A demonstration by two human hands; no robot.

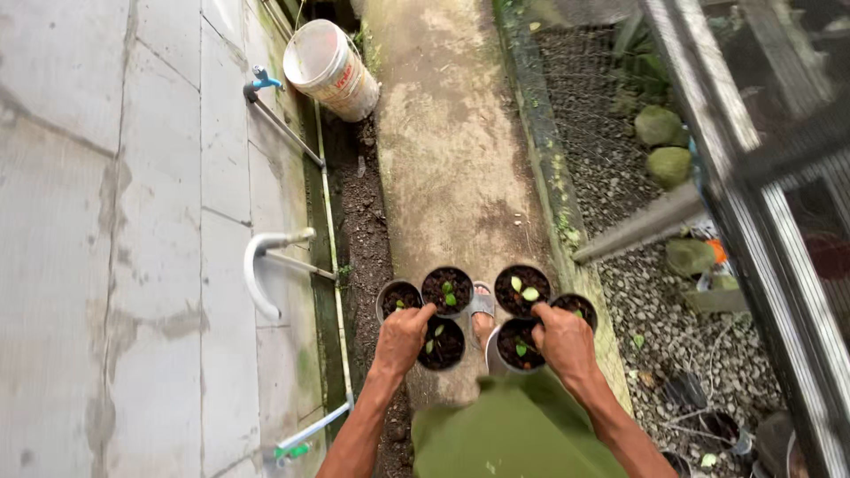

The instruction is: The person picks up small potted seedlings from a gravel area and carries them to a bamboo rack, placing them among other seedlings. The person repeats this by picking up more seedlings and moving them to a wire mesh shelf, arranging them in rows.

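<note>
**Two hands carrying six small seedling pots over a concrete path**

The left hand grips a cluster of three black pots, fingers closed over the rims where the pots meet. The right hand holds a second trio of pots the same way, fingers curled tight on the inner rims. Both clusters are held in the air, just in front of the person's green shirt, over the concrete path. All pots stand upright, open tops facing the camera, long axis vertical; each holds dark soil and a small green seedling pointing up. The two clusters sit side by side, near each other; a sandalled foot shows in the gap between them. Exact finger placement inside the rims is hard to tell, probably pinching the pot walls. A white bucket lies tilted further up the path. A white pipe and a blue tap sit on the grey wall at left. Gravel lies at right.
</note>
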